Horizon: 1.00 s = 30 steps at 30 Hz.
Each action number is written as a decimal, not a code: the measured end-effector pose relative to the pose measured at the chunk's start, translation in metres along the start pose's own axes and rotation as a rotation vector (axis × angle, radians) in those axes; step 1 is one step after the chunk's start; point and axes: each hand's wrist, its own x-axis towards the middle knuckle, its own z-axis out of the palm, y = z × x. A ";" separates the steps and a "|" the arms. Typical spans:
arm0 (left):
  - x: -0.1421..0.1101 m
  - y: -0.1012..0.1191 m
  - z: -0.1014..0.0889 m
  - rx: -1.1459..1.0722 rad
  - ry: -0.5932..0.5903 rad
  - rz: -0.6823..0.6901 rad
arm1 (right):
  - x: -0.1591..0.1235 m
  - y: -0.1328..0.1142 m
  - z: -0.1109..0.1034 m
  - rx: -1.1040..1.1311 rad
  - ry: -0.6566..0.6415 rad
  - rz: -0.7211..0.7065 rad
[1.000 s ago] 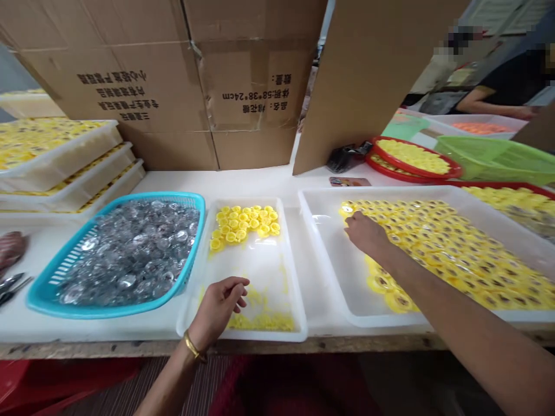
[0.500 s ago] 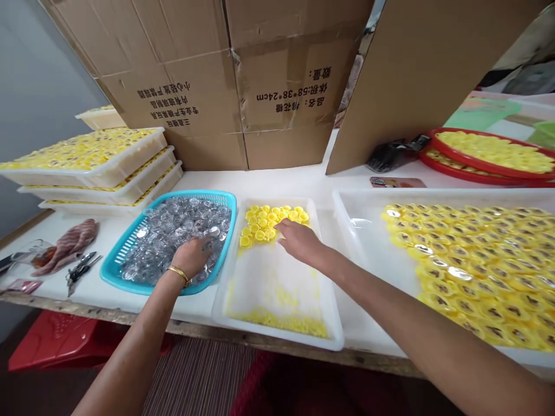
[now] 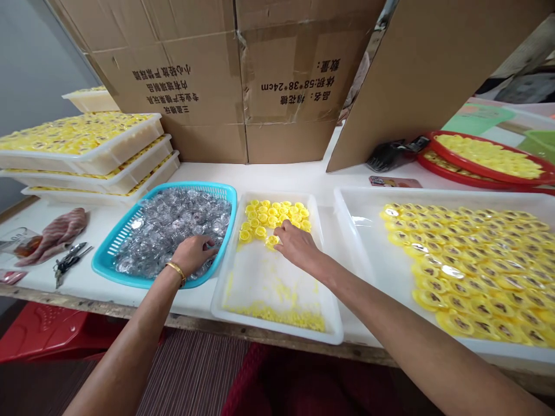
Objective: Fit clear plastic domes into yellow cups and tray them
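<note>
My left hand (image 3: 193, 255), a gold bangle on its wrist, is over the right side of a turquoise basket (image 3: 100, 263) heaped with clear round plastic pieces (image 3: 173, 216). Its fingers are curled together; what lies between them is hidden among the clear pieces. With thumb and forefinger my right hand (image 3: 295, 247) pinches a small yellow cup (image 3: 271, 242) at the near edge of a cluster of such cups (image 3: 263, 217). They sit in the far part of a shallow white tray (image 3: 277, 283), which has yellow crumbs along its near end.
To the right, a larger white tray (image 3: 368, 254) holds rows of yellow cups with dark centres. Stacked filled trays (image 3: 104, 164) stand at left, near a striped cloth (image 3: 60, 231) and keys (image 3: 67, 263). Cardboard (image 3: 286, 138) walls the back; red plates (image 3: 427, 164) sit far right.
My right hand has come slightly nearer and now grips a yellow cup, drawn a little apart from the cluster. My left hand's fingers have curled in and lifted slightly among the clear pieces.
</note>
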 end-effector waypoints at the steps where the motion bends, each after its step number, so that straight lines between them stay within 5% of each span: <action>1: 0.002 0.002 0.001 -0.007 -0.008 0.010 | -0.004 -0.001 0.001 0.009 0.002 0.004; 8: 0.001 0.008 0.002 -0.063 -0.063 0.089 | -0.015 -0.013 0.008 0.119 0.012 0.023; 15: -0.008 -0.014 -0.003 -0.171 0.084 -0.126 | -0.052 -0.008 0.010 0.187 0.003 0.060; 22: -0.010 -0.017 -0.015 -0.693 0.267 -0.232 | -0.065 -0.012 0.030 0.439 0.078 0.146; 30: -0.024 0.008 -0.012 -1.256 0.215 -0.199 | -0.065 -0.015 0.025 0.735 0.170 0.125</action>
